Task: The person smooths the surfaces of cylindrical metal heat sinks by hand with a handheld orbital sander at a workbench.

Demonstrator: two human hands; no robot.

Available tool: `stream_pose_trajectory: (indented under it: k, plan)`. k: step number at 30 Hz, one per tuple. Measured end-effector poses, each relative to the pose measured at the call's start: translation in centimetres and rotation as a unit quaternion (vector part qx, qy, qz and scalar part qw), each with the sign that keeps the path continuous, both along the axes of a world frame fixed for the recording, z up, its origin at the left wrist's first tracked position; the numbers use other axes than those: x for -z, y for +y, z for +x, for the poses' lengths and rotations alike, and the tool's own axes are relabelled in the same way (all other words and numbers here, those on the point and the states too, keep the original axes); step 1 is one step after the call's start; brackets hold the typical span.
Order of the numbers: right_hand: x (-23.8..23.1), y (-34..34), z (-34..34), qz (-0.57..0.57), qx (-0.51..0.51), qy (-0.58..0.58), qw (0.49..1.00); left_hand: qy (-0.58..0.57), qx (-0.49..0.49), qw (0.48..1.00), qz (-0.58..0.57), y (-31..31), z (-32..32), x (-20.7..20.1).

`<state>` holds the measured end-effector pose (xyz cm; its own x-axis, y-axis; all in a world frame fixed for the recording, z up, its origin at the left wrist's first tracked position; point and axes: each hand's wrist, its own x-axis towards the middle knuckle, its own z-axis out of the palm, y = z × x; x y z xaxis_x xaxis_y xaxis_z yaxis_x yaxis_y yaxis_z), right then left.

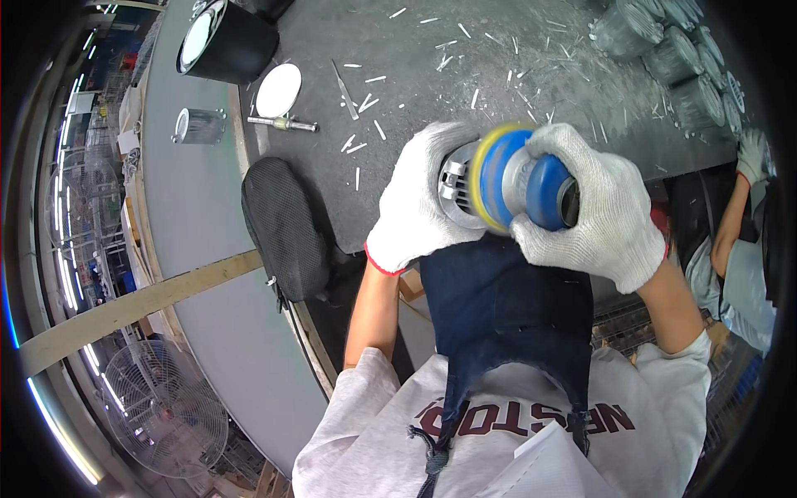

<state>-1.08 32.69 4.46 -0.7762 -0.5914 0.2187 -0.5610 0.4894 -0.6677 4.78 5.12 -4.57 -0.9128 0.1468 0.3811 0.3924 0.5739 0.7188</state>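
My right hand (598, 207), in a white knit glove, wraps round a blue palm sander (508, 178) with a yellow-rimmed pad. In my left hand (423, 195), gloved the same way, is a round grey metal casting (456, 187) with slots in its face. The sander's pad is tilted on edge and meets or nearly meets the casting's face; exact contact is hidden. Both are held over the near edge of a dark worktable (398, 108), in front of my dark apron (506, 303). Parts of the casting are covered by my left fingers and the pad.
Several similar castings (677, 58) are piled at the far right. White slivers are scattered on the table. To the left are a black bucket (237, 41), a white disc (279, 90), a metal air-tool piece (284, 124), a black mesh bag (286, 228) and another casting (199, 126). A co-worker's gloved hand (752, 156) is at right.
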Motion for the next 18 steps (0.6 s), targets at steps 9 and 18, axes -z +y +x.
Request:
stream_pose_trajectory:
  k: [9,18]
  plan:
    - [1.2,4.5,3.9,-0.031,-0.075,-0.2,0.976,-0.039,-0.021,0.996,0.077,-0.9,0.0,-0.1]
    - [17.2,17.6,-7.2,-0.504,0.247,-0.397,0.726,-0.007,0.016,0.994,0.106,-2.5,2.0,-3.4]
